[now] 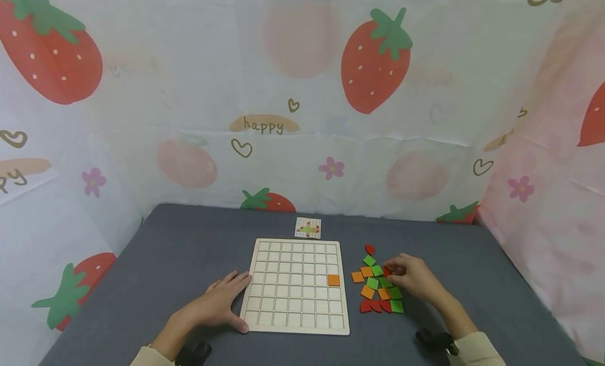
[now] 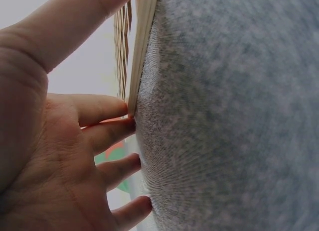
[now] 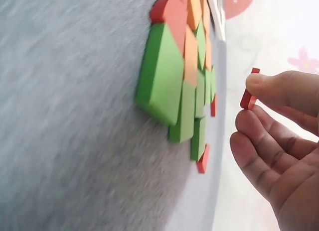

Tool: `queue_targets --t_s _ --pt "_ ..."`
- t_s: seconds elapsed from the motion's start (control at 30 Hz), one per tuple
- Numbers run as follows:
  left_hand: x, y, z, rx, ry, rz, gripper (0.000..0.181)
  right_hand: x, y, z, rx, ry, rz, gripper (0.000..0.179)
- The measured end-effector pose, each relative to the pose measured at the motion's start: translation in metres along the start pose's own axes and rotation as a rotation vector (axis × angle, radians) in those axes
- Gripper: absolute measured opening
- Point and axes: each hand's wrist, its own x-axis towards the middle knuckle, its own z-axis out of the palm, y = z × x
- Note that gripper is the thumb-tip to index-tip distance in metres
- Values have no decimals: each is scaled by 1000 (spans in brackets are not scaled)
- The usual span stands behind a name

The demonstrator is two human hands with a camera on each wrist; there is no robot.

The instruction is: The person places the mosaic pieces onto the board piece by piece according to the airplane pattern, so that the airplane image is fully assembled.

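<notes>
A pale wooden grid board [image 1: 282, 291] lies on the table with one orange square tile [image 1: 333, 280] in a cell near its right edge. My left hand [image 1: 215, 304] rests against the board's left side, fingers spread and thumb by the lower left corner; the left wrist view shows fingertips touching the edge. Over the loose tiles to the board's right, my right hand [image 1: 417, 278] pinches a small red tile [image 3: 248, 95] between thumb and fingers, raised off the cloth. Beneath and beside it lie several green square tiles [image 1: 396, 306], orange tiles [image 1: 357, 277] and red rounded tiles [image 1: 365, 306].
A small picture card [image 1: 308, 228] with a green, orange and red pattern lies just beyond the board. Dark grey cloth [image 1: 203, 245] covers the table. Behind it hangs a strawberry-print curtain [image 1: 198, 93], which also lines both sides.
</notes>
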Motion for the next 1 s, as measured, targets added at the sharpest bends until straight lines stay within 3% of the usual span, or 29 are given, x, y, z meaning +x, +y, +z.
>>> queue_targets --t_s 1.0 --pt "0 0 0 -8 -8 6 113 40 -28 20 53 -43 -62 27"
